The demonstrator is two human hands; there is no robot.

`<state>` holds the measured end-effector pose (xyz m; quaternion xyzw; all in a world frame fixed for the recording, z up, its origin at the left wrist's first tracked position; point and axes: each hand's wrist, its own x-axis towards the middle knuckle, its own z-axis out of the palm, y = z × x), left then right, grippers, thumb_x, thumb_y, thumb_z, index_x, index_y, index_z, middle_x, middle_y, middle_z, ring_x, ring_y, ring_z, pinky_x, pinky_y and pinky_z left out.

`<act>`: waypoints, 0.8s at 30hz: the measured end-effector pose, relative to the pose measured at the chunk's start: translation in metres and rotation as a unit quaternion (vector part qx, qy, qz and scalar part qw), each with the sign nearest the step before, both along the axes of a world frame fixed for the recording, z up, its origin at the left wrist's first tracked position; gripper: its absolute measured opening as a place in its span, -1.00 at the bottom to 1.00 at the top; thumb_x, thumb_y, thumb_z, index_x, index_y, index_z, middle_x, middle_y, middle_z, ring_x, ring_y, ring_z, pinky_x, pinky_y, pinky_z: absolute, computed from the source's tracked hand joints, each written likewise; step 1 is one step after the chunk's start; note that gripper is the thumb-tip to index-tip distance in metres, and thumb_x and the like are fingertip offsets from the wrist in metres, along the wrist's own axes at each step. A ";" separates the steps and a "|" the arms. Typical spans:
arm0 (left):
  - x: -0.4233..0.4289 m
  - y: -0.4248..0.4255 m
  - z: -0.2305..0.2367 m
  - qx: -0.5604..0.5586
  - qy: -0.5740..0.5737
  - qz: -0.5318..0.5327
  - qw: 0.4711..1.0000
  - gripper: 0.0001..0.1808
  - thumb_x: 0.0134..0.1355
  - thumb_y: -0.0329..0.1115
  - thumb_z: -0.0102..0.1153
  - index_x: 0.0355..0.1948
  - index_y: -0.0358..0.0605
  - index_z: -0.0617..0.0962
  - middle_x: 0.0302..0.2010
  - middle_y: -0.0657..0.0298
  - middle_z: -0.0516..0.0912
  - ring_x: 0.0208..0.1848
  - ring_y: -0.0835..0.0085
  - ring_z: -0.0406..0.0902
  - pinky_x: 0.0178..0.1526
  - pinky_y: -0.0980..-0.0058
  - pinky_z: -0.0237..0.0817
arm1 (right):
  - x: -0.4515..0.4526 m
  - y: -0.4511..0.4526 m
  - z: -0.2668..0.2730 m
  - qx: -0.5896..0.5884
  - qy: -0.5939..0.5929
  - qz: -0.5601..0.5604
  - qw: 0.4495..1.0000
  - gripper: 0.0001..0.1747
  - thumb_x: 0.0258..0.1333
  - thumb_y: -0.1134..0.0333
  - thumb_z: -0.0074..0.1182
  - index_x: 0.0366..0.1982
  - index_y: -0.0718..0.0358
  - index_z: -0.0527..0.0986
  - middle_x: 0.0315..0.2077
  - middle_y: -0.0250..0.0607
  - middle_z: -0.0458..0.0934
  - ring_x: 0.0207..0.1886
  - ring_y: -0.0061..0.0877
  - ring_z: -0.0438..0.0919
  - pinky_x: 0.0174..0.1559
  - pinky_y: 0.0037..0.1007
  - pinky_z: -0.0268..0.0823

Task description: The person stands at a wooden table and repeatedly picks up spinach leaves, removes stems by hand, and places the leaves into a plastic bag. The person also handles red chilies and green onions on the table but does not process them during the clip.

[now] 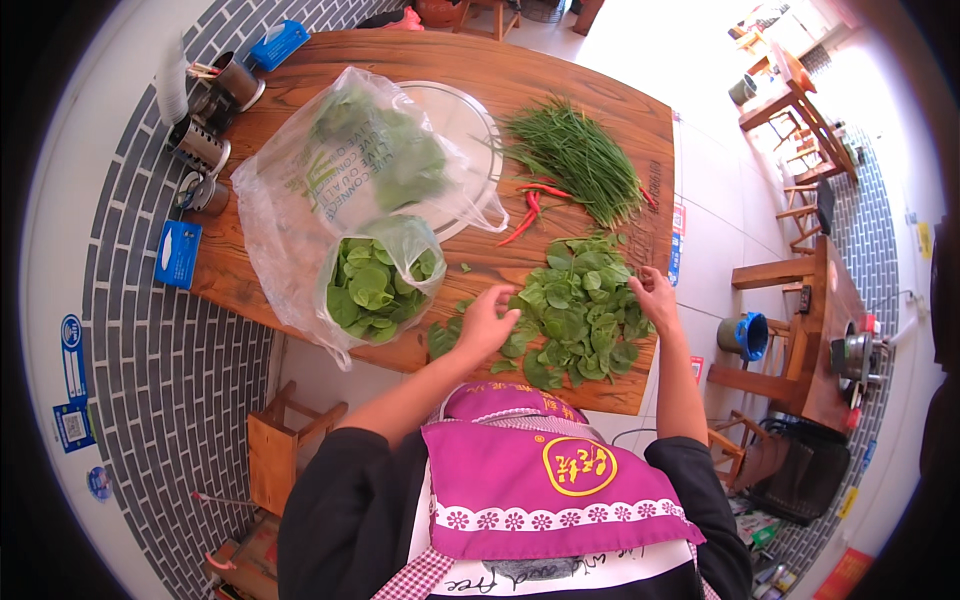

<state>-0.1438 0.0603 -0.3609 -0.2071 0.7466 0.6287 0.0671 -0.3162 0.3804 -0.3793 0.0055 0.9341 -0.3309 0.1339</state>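
A loose heap of green leafy vegetable [574,311] lies near the front right of the wooden table [480,270]. At the heap's left edge is my left hand [489,319], fingers spread and curved, with nothing plainly held. My right hand [655,296] is at the opposite edge, its thumb and fingertips close against the outer leaves. Further left, a clear plastic bag [424,240] stands with its mouth toward me and more round leaves [367,289] inside. A few single leaves [444,337] lie beside my left hand.
Behind the heap lie red chillies [531,214] and a bundle of thin green stalks [574,157]. A large printed plastic bag [277,202] with greens covers part of a round inset plate [457,127]. Metal utensil holders [238,81] and blue tissue packs [178,255] line the wall side.
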 end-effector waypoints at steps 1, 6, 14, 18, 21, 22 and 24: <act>-0.013 0.008 0.002 -0.019 -0.004 -0.018 1.000 -0.46 0.12 -0.38 0.32 0.15 -0.17 0.49 0.00 0.07 0.60 0.00 0.31 0.59 0.07 0.38 0.41 | 0.002 -0.007 0.008 0.027 -0.004 0.002 1.000 -0.33 -0.01 0.01 0.32 0.09 0.24 0.49 -0.09 0.03 0.53 0.05 -0.16 0.49 0.12 -0.20 0.34; -0.072 0.038 -0.019 -0.122 0.001 -0.061 0.991 -0.23 0.01 -0.32 0.42 0.26 -0.15 0.37 0.03 -0.02 0.55 0.09 0.15 0.51 0.13 0.28 0.37 | 0.023 -0.065 0.025 0.088 -0.003 0.041 0.995 -0.17 -0.08 -0.07 0.36 0.20 0.17 0.40 0.03 0.13 0.48 0.18 -0.10 0.44 0.20 -0.17 0.31; -0.069 0.023 -0.002 0.218 -0.084 -0.103 0.967 -0.40 0.01 -0.58 0.29 0.14 -0.16 0.45 0.01 0.09 0.55 0.03 0.33 0.53 0.03 0.38 0.41 | 0.071 -0.119 0.032 -0.197 -0.093 0.089 0.972 -0.35 -0.04 0.20 0.34 0.09 0.23 0.39 -0.11 0.03 0.60 -0.04 -0.20 0.60 0.01 -0.27 0.43; -0.045 0.004 0.053 -0.034 0.197 -0.112 0.973 -0.62 -0.05 -0.64 0.18 -0.14 -0.15 0.52 0.02 0.08 0.49 0.14 0.17 0.45 0.18 0.32 0.26 | 0.093 -0.130 0.100 -0.179 0.142 0.170 0.959 -0.49 -0.08 0.42 0.35 -0.04 0.21 0.42 -0.14 -0.08 0.51 -0.02 -0.22 0.52 0.03 -0.32 0.37; -0.024 -0.010 0.077 -0.100 0.250 -0.139 0.953 -0.72 -0.05 -0.65 0.09 -0.27 -0.16 0.55 -0.04 0.06 0.52 0.11 0.11 0.47 0.16 0.29 0.27 | 0.106 -0.109 0.113 -0.105 0.241 0.302 0.916 -0.46 -0.12 0.41 0.37 -0.04 0.19 0.42 -0.10 -0.08 0.48 0.04 -0.14 0.47 0.04 -0.23 0.38; -0.014 -0.016 0.073 -0.117 0.240 -0.152 0.952 -0.74 -0.04 -0.65 0.08 -0.29 -0.17 0.55 -0.07 0.08 0.55 0.11 0.12 0.49 0.17 0.29 0.28 | 0.108 -0.102 0.121 -0.104 0.185 0.343 0.915 -0.59 -0.10 0.39 0.36 -0.15 0.21 0.49 -0.05 -0.10 0.49 0.09 -0.16 0.45 0.06 -0.18 0.37; 0.006 -0.028 0.058 -0.158 0.225 -0.158 0.948 -0.78 -0.02 -0.66 0.06 -0.33 -0.20 0.56 -0.12 0.09 0.59 0.07 0.15 0.53 0.14 0.30 0.31 | 0.110 -0.077 0.116 -0.088 0.138 0.368 0.915 -0.73 -0.04 0.35 0.33 -0.27 0.24 0.54 -0.06 -0.09 0.52 0.06 -0.15 0.48 0.07 -0.18 0.38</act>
